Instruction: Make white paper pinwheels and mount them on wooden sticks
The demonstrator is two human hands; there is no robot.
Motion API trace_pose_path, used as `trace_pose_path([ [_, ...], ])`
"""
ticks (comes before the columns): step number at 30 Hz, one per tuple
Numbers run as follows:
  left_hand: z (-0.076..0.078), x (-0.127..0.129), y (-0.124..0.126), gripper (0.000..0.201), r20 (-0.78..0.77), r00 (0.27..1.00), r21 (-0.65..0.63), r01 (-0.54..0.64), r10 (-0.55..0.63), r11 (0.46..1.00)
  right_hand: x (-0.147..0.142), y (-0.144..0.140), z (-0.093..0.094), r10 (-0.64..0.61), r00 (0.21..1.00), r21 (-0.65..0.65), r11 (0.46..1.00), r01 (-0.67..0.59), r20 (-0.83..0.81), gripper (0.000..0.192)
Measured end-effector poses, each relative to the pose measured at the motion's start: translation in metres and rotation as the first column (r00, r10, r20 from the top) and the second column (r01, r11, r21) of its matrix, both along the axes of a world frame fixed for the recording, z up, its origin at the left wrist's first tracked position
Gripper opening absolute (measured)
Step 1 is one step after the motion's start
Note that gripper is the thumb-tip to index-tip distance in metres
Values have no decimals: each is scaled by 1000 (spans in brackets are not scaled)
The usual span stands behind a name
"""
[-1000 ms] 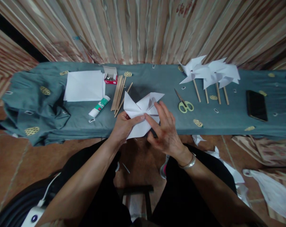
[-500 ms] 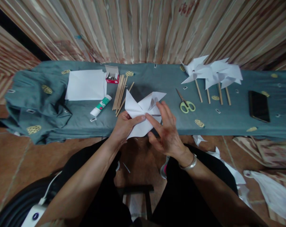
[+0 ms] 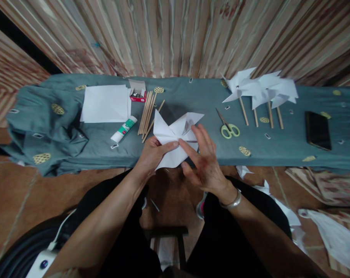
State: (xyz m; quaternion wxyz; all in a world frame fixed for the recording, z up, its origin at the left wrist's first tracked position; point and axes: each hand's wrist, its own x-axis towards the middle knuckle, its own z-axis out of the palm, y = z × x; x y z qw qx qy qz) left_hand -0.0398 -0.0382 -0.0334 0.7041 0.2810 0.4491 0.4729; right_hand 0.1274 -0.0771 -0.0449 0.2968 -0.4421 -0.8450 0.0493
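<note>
A white paper pinwheel (image 3: 170, 137), its blades folded toward the middle, is held just above the table's front edge. My left hand (image 3: 151, 156) is closed on its left side, thumb flat on top near the centre, other fingers mostly hidden underneath. At the centre, the index fingertip of my right hand (image 3: 203, 160) presses down beside that thumb. The right hand's fingers are spread, with its thumb apart near the paper's lower right edge. Several wooden sticks (image 3: 147, 114) lie just behind my left hand. Green-handled scissors (image 3: 229, 129) rest to the right.
On the green tablecloth (image 3: 192, 96) are a paper stack (image 3: 105, 104), a glue stick (image 3: 124, 129) and a small red box (image 3: 137, 96) of metal pins. Finished pinwheels (image 3: 244, 87) on sticks and a phone (image 3: 318, 130) lie right. Paper scraps (image 3: 284, 210) litter the floor.
</note>
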Motion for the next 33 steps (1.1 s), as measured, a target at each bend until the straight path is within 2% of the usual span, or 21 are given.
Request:
trace_pose_path([
  [9,-5,-1,0,38,-1,1000,2,16,-15,1000,-2,-3,6,-2,1000,-13,1000,2,-7,65],
  [19,1,-1,0,37,23,1000,-48,14,-13,999,-2,-2,1,3,1000,-12,1000,-3,-3,66],
  [33,1,-2,0,36,4,1000,-40,-4,5,999,-3,-3,3,0,1000,14,1000,0,27,65],
])
